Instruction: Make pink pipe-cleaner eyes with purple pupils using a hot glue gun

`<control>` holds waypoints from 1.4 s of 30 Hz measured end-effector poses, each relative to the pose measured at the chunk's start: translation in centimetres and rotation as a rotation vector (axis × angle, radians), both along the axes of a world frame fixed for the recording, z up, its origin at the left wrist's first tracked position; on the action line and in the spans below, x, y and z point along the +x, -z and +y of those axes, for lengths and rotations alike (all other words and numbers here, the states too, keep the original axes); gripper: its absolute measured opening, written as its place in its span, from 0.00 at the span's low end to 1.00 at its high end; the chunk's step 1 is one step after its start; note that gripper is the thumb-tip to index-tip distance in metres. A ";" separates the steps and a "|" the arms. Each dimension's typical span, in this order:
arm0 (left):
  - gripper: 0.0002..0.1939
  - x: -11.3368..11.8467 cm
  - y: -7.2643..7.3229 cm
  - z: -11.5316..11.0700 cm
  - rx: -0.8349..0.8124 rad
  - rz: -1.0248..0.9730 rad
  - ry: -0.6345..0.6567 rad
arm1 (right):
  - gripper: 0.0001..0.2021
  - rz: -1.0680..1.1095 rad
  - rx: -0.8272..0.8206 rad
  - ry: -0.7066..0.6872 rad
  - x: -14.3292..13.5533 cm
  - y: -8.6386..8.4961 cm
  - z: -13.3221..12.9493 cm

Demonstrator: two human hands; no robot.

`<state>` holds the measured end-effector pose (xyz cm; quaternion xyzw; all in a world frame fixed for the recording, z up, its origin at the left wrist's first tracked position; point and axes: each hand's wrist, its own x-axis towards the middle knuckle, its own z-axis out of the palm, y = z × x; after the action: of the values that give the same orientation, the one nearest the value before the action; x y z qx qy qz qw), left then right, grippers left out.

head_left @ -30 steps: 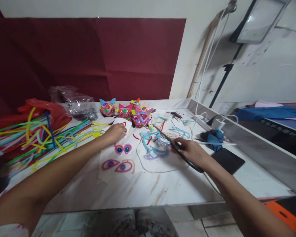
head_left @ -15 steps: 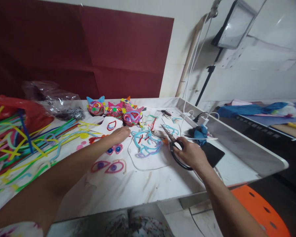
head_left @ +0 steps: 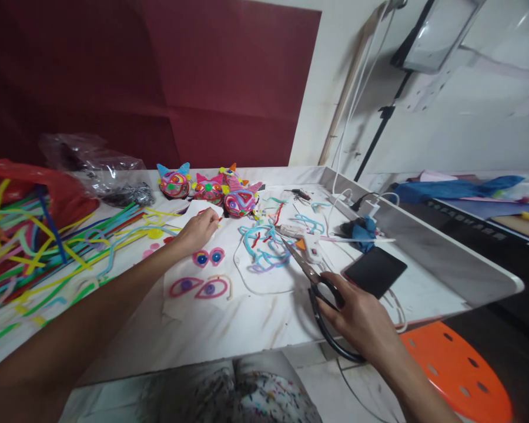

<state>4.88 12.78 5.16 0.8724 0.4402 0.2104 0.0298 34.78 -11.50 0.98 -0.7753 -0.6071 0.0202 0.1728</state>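
My right hand (head_left: 357, 311) holds black-handled scissors (head_left: 306, 267), their blades pointing up and left above the table. My left hand (head_left: 200, 229) has its fingers pinched together over a white paper (head_left: 189, 214); what they grip is too small to make out. Below it lie two blue-centred pink eye shapes (head_left: 208, 257) and two larger pink eye outlines with purple centres (head_left: 198, 288). Light blue and purple fuzzy pieces (head_left: 264, 252) are spread in the middle. A white glue gun (head_left: 312, 249) lies behind the scissors.
Colourful cat-like heads (head_left: 240, 201) stand at the back. Fuzzy stems (head_left: 30, 252), a red bag (head_left: 66, 197) and a clear bag (head_left: 101, 164) fill the left. At right are a black tablet (head_left: 376, 271), blue cloth (head_left: 365, 234), cables and the raised table rim (head_left: 445, 252). An orange stool (head_left: 458, 370) stands below.
My left hand has moved left and is now over the white paper. My right hand and the scissors have come closer to the table's front edge. The view has shifted slightly.
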 end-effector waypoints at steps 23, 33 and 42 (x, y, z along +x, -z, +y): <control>0.26 -4.7 2.9 -4.1 -0.781 -0.962 0.043 | 0.17 -0.317 -0.266 -0.027 -4.5 -1.4 4.2; 0.25 -4.9 2.8 -4.4 -0.729 -0.934 -0.014 | 0.14 -0.212 -0.069 -0.360 -5.1 -5.7 12.1; 0.27 -4.8 3.3 -4.4 -0.801 -1.021 -0.036 | 0.18 -0.162 -0.010 -0.462 -5.4 -4.7 20.9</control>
<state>0.05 8.35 1.90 0.5764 0.4294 0.4186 0.5551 29.33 9.38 5.68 -0.6159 -0.7801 -0.0001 0.1105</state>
